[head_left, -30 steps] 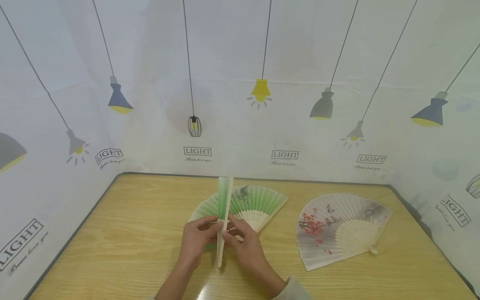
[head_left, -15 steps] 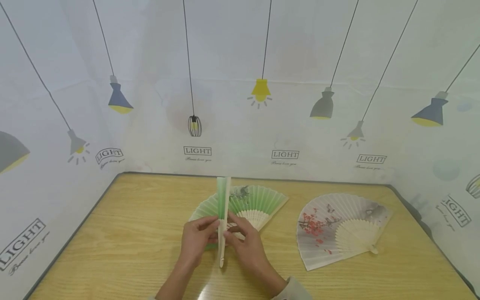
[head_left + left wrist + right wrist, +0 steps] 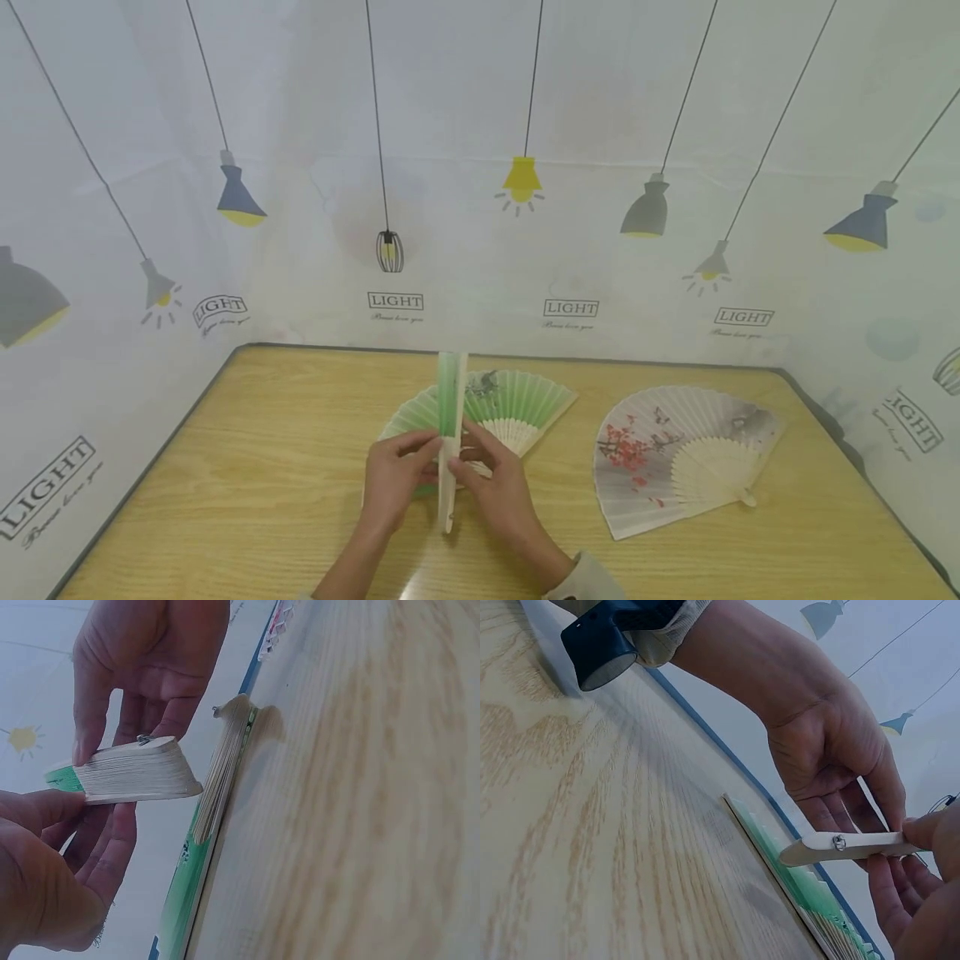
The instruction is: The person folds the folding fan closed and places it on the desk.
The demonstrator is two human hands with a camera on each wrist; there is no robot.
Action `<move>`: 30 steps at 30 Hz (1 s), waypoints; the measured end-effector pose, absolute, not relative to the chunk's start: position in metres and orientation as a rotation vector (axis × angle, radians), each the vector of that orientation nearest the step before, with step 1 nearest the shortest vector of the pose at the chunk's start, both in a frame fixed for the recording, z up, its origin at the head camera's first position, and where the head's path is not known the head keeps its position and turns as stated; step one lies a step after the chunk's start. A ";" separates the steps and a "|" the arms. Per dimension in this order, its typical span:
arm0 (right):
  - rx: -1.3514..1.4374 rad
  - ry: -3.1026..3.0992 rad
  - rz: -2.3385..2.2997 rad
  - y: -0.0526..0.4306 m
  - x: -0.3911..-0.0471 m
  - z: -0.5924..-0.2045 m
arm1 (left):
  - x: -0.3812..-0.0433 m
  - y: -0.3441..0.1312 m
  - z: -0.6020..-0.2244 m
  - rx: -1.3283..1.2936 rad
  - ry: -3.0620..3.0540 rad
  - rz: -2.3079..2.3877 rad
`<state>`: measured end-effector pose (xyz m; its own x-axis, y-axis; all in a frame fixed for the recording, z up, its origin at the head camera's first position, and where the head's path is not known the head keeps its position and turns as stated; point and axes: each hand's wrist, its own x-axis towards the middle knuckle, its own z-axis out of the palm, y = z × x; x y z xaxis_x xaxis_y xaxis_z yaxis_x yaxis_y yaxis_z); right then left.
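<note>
A folded green hand fan [image 3: 450, 392] stands nearly upright between my hands, its pale ribs stacked together. My left hand [image 3: 393, 475] pinches it from the left with thumb and fingers. From the other side my right hand [image 3: 497, 483] grips the same fan at mid-length. In the left wrist view the rib stack [image 3: 139, 774] is held off the table, with the metal pivot pin [image 3: 145, 739] at its lower end. Behind the hands a spread green fan [image 3: 517, 404] with a dark painted motif lies on the table, partly hidden by the held fan and hands.
To the right lies a spread grey-white fan [image 3: 645, 450] with red blossoms and butterflies. The wooden table [image 3: 247, 467] has a dark edge and is enclosed by a pale backdrop [image 3: 465, 208] printed with hanging lamps.
The held fan has tilted slightly, its lower end shifting a little to the right. Both hands keep their grip in almost the same place; the two spread fans have not moved.
</note>
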<state>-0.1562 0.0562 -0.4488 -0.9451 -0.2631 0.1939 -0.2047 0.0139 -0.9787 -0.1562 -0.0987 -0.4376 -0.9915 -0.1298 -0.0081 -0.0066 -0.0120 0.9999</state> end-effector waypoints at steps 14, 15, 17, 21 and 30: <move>-0.528 2.201 -2.092 0.058 -0.156 -0.450 | -0.155 -0.100 -0.438 0.124 -2.132 -2.185; -0.529 2.195 -2.100 0.058 -0.156 -0.450 | -0.155 -0.100 -0.438 0.132 -2.135 -2.185; -0.535 2.188 -2.107 0.057 -0.157 -0.450 | -0.155 -0.099 -0.438 0.141 -2.135 -2.187; -0.558 2.161 -2.115 0.057 -0.155 -0.446 | -0.155 -0.100 -0.439 0.127 -2.127 -2.208; -0.575 2.173 -2.095 0.057 -0.155 -0.448 | -0.156 -0.103 -0.441 0.099 -2.119 -2.239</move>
<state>-0.1548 0.0567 -0.4479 -0.9277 -0.3112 0.2061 -0.2173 0.0012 -0.9761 -0.1563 -0.1027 -0.4414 -0.9963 -0.0858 -0.0072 -0.0025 -0.0551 0.9985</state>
